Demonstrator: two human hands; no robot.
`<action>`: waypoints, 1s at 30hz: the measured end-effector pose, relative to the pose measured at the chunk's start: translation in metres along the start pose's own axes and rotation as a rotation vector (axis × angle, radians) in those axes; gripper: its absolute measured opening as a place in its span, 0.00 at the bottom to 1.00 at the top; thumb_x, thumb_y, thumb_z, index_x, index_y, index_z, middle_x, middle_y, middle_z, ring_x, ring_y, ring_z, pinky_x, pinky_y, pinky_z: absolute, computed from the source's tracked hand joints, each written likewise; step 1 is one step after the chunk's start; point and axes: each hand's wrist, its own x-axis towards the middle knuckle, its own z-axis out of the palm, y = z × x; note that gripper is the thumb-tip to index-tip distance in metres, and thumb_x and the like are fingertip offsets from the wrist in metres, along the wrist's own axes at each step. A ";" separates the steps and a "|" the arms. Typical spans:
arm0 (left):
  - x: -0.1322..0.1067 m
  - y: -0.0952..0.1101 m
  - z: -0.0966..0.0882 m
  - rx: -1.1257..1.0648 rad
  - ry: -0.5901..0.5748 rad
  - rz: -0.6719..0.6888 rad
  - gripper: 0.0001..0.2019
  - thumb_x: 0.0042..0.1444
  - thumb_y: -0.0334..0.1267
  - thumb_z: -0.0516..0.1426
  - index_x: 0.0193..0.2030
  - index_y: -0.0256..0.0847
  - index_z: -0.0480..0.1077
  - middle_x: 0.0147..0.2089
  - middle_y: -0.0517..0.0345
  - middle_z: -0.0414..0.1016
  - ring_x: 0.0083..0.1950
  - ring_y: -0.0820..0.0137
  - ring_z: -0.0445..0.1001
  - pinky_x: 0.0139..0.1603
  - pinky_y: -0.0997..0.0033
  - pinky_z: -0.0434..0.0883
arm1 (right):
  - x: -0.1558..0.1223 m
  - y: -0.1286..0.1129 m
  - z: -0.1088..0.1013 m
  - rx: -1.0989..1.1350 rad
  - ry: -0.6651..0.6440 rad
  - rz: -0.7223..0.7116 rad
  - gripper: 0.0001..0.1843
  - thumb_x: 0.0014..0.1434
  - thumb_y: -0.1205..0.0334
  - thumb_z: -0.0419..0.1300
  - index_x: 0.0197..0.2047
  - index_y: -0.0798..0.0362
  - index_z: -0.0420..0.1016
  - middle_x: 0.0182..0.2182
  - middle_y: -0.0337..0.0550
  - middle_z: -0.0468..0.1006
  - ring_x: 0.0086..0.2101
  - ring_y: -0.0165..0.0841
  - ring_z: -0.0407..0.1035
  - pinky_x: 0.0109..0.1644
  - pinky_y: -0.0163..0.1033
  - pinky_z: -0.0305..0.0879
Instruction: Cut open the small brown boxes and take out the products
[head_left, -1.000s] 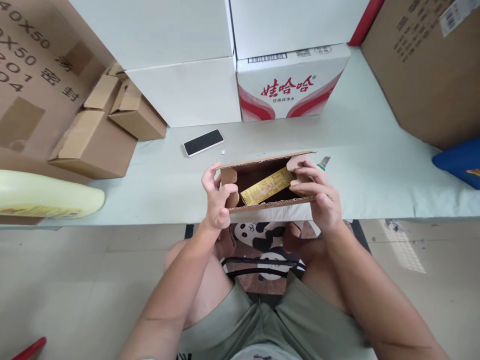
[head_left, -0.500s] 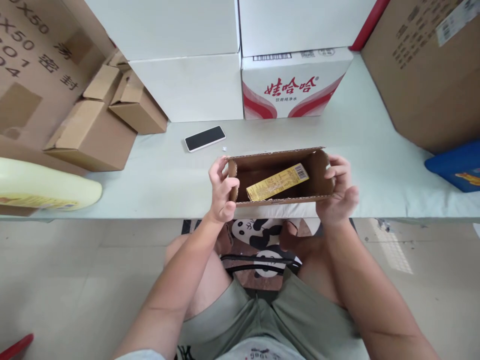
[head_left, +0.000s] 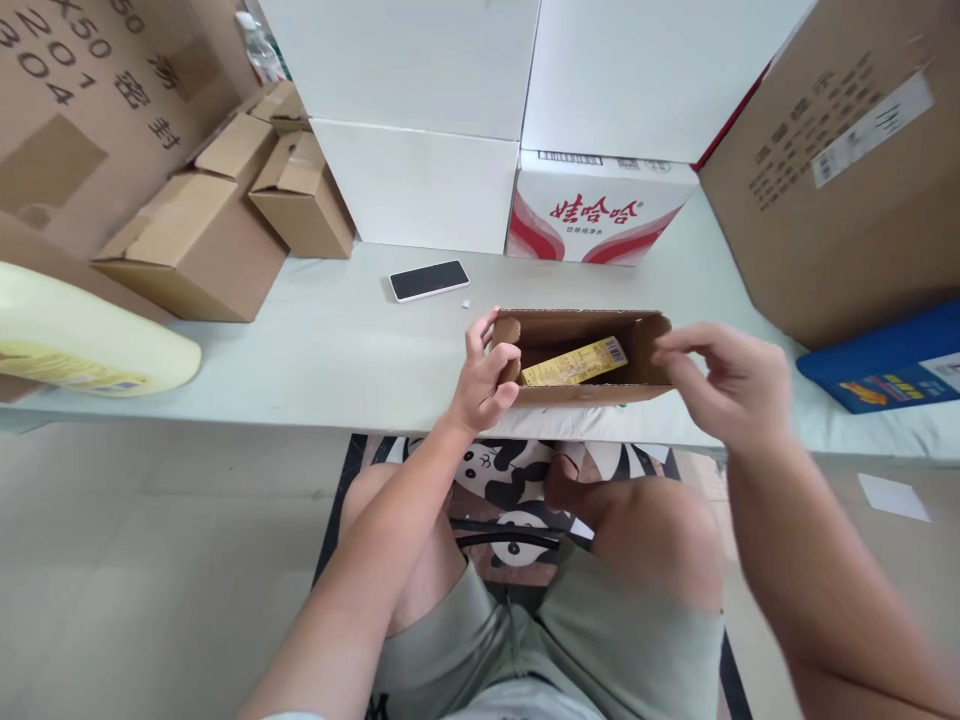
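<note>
An open-topped cardboard box [head_left: 592,395] sits near the front edge of the table. Inside it lies a yellow carton [head_left: 577,363] with a barcode at one end, slanting across the bottom. My left hand [head_left: 487,375] grips the left end of the box, fingers over the wall. Beside the right end is my right hand [head_left: 724,385], slightly blurred, its thumb apart from the bent fingers and nothing visible between them. Its fingertips overlap the right rim; whether they touch it I cannot tell.
Behind the box lies a phone [head_left: 430,281] beside a small white bit [head_left: 466,303]. White cartons [head_left: 416,185] and a red-and-white water carton [head_left: 600,215] stand at the back. Brown boxes [head_left: 202,240] and a pale yellow bottle [head_left: 90,335] are left; a blue package [head_left: 885,365] is right.
My right hand has let go of the box's right end and shifted outward. My left hand keeps its grip. The view has turned somewhat, so the box appears farther right.
</note>
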 end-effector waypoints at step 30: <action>0.005 -0.011 0.009 0.013 -0.033 -0.147 0.32 0.69 0.70 0.39 0.46 0.46 0.70 0.73 0.44 0.50 0.76 0.50 0.60 0.71 0.45 0.72 | 0.087 -0.004 -0.018 -0.420 -0.887 0.114 0.26 0.55 0.41 0.60 0.52 0.47 0.74 0.38 0.49 0.83 0.33 0.40 0.72 0.37 0.46 0.65</action>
